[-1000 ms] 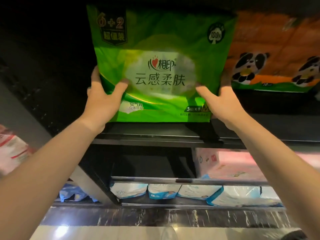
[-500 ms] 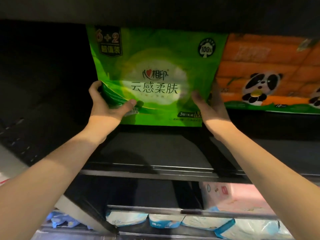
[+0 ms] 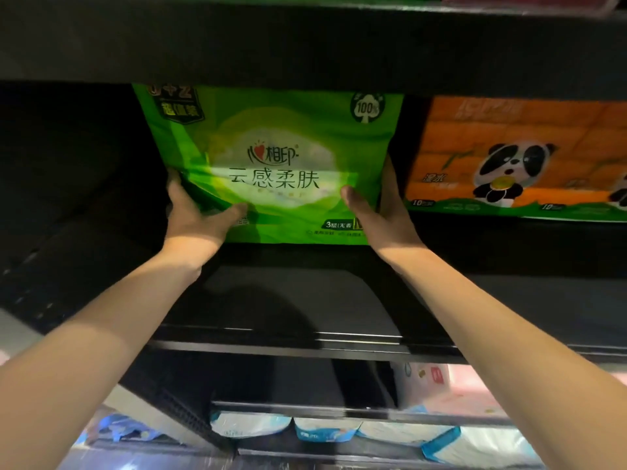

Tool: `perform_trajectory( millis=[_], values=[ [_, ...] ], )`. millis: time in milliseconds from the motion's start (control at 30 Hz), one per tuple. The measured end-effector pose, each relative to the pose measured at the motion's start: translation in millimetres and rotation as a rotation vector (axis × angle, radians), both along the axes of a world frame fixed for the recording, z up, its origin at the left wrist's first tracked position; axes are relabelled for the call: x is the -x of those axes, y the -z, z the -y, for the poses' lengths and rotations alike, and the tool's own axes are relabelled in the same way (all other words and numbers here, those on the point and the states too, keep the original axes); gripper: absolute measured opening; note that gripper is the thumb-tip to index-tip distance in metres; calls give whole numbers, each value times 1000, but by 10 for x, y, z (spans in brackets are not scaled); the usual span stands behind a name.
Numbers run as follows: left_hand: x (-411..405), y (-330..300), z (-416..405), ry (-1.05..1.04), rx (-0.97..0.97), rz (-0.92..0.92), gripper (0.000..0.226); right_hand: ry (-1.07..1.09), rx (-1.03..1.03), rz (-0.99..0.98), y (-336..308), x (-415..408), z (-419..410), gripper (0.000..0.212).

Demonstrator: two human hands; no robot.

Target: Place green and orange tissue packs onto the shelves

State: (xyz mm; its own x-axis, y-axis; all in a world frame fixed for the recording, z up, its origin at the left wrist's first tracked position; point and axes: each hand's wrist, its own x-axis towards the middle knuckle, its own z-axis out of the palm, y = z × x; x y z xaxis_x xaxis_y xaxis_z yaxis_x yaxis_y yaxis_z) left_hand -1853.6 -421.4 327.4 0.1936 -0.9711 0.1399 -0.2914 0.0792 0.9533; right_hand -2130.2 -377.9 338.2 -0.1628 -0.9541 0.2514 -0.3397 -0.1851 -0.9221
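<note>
Two bare hands grip a green tissue pack (image 3: 271, 157) that stands upright on a dark shelf (image 3: 288, 300), its bottom edge resting on the shelf board and its top tucked just under the shelf above. The left hand (image 3: 196, 222) clasps the pack's lower left corner: the thumb lies across the printed front and the fingers wrap behind the left edge, out of sight. The right hand (image 3: 380, 215) holds the pack's lower right corner in the same way, thumb pressed on the front and fingers reaching up along the right side. Both hands are curled round the pack, with the forearms stretched up toward it from below.

To the right of the green pack, with a dark gap between them, stands an orange pack (image 3: 509, 154) with a panda drawn on it, on the same shelf. The space to the left of the green pack is dark. Below the green pack, on lower shelves, a pink and white pack (image 3: 441, 388) sits off to the right, and a row of white and blue packs (image 3: 322, 429) lies at the front of the lowest shelf.
</note>
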Motion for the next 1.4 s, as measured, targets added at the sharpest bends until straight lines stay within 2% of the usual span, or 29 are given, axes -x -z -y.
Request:
perform_trajectory(
  millis=[100, 233, 300, 367, 433, 600, 667, 800, 900, 1100, 1233, 1400],
  values=[
    [-127, -140, 53, -21, -159, 48, 133, -8, -30, -10, -52, -37, -41, 88],
    [-171, -313, 9, 17, -203, 55, 100, -16, -139, -212, -183, 24, -108, 104],
    [-187, -372, -93, 37, -202, 131, 103, 25, -208, -397, -237, 64, -141, 117],
    [-196, -422, -195, 74, -221, 199, 116, 68, -320, -630, -322, 92, -200, 116],
    [-170, -527, -327, 115, -251, 256, 116, 118, -389, -805, -449, 91, -327, 110],
    [-147, -862, -946, 185, -187, 682, 54, 178, -321, -1120, -719, -3, -999, 85],
    [-144, -1004, -1301, 183, -161, 886, 52, 189, -336, -1181, -842, -59, -1373, 81],
    [-175, -1284, -2087, 201, -10, 1035, 57, 158, -319, -1234, -1139, -163, -2137, 83],
    [-173, -1538, -2660, 229, 4, 1145, 58, 140, -313, -1243, -1414, -259, -2765, 80],
    [10, -2043, -3647, 315, 130, 1234, 61, 109, -274, -1278, -1858, -420, -3921, 84],
    [256, -2116, -4144, 374, 169, 1252, 64, 163, -280, -1237, -1886, -409, -4505, 78],
    [820, -1943, -4520, 535, 234, 1304, 64, 241, -375, -1158, -1585, -87, -5128, 75]
  ],
)
